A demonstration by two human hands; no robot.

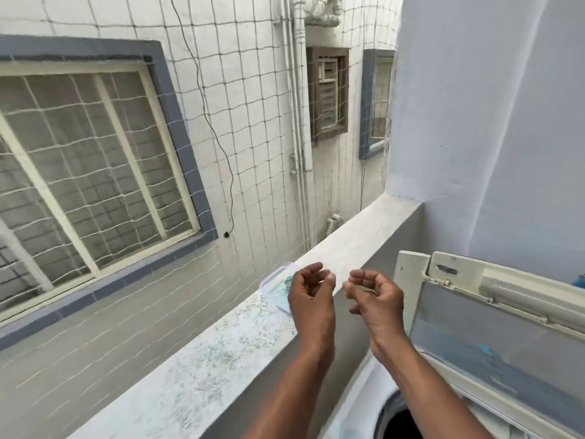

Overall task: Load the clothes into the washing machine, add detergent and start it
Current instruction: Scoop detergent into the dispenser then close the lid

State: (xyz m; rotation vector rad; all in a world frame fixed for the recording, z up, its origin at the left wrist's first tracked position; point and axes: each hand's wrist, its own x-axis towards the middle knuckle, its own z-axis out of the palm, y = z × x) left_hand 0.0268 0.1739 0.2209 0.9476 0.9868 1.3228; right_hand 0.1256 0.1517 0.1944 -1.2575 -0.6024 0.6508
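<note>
The small clear plastic tub with bluish contents (276, 288) sits on the white speckled ledge (205, 353), just beyond and partly behind the left hand (311, 294); the right hand (375, 296) is farther from it. Both hands' fingers are loosely curled, holding nothing, above the open white washing machine (493, 327)

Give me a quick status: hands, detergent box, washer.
Left hand and right hand loosely curled, holding nothing. Clear plastic container sits on the ledge behind the left hand. Washing machine lid up, nothing blocking.
</note>
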